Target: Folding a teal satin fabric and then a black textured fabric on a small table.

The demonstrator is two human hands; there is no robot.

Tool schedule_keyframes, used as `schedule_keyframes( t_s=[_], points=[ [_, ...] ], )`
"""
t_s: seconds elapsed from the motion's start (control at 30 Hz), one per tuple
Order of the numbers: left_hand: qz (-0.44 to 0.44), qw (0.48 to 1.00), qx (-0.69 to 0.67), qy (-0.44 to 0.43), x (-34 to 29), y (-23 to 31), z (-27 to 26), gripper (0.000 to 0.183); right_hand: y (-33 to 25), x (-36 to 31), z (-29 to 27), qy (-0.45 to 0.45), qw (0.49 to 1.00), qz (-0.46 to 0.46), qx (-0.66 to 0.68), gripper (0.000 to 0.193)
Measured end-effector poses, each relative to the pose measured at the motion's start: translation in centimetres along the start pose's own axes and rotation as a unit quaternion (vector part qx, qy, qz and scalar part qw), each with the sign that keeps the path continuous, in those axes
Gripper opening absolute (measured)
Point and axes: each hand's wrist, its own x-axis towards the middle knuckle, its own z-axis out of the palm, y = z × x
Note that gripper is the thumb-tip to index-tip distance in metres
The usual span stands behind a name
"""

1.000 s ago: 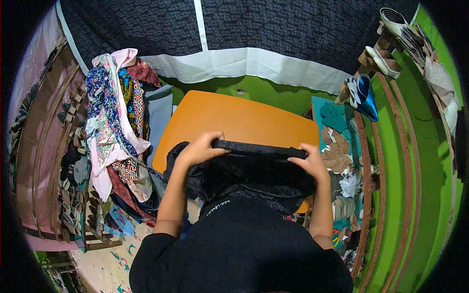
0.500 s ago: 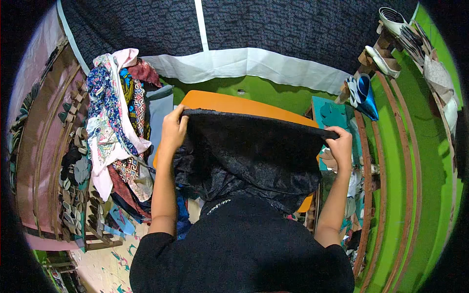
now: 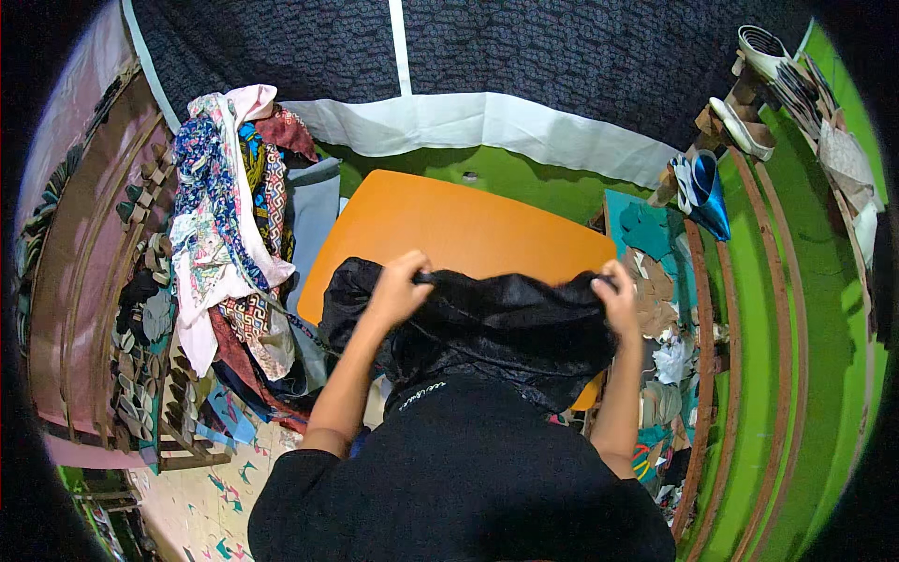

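A black cloth (image 3: pixel 506 323) with a slight sheen lies bunched over the near part of the orange table (image 3: pixel 468 225). Its upper edge is pinched by my left hand (image 3: pixel 403 286), closed on it left of the middle. At the right end of that edge, my right hand (image 3: pixel 616 292) is closed on the cloth too. Between the two hands the edge sags in loose waves. Folds of the cloth spill past my left hand toward the table's left side. My black shirt hides the cloth's nearest part.
A heap of patterned fabrics (image 3: pixel 220 225) hangs at the left, beside racks of shoe parts (image 3: pixel 140 375). On the right, wooden rails (image 3: pixel 773 281) run along a green wall, near a teal surface (image 3: pixel 637 220) with cut pieces. A dark curtain (image 3: pixel 562 75) spans the back.
Both hands have come nearer to me, and the left has moved right, closer to the other. The cloth's taut edge has slackened and dropped, baring more of the orange table.
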Motion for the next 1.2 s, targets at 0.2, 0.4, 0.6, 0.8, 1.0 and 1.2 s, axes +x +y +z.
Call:
schedule_keyframes(
  t_s=[0.2,0.4,0.6,0.8,1.0,1.2],
  points=[
    [0.076,0.993,-0.05,-0.077,-1.6,4.7,6.3,0.021,-0.7,-2.1,9.6,-0.236,0.96,-0.096,-0.115,0.045],
    [0.049,0.992,-0.031,-0.111,-1.5,4.9,5.0,0.03,0.1,-0.8,8.9,-0.163,0.974,-0.05,-0.147,0.028],
    [0.022,0.981,0.033,-0.192,-3.3,2.2,1.8,0.035,-0.4,1.5,5.2,-0.039,0.992,-0.065,-0.1,0.026],
    [-0.046,0.965,0.126,-0.227,-6.6,-2.6,-1.6,0.037,0.5,4.2,-0.1,0.101,0.984,-0.065,-0.13,0.03],
    [-0.148,0.977,0.123,-0.092,-7.6,-7.0,-5.9,0.032,1.4,5.7,-2.6,0.115,0.971,-0.049,-0.203,0.031],
    [-0.045,0.988,-0.136,-0.051,-6.4,-7.2,-7.4,0.025,2.1,7.8,-5.5,0.175,0.96,-0.062,-0.209,0.035]
  ],
)
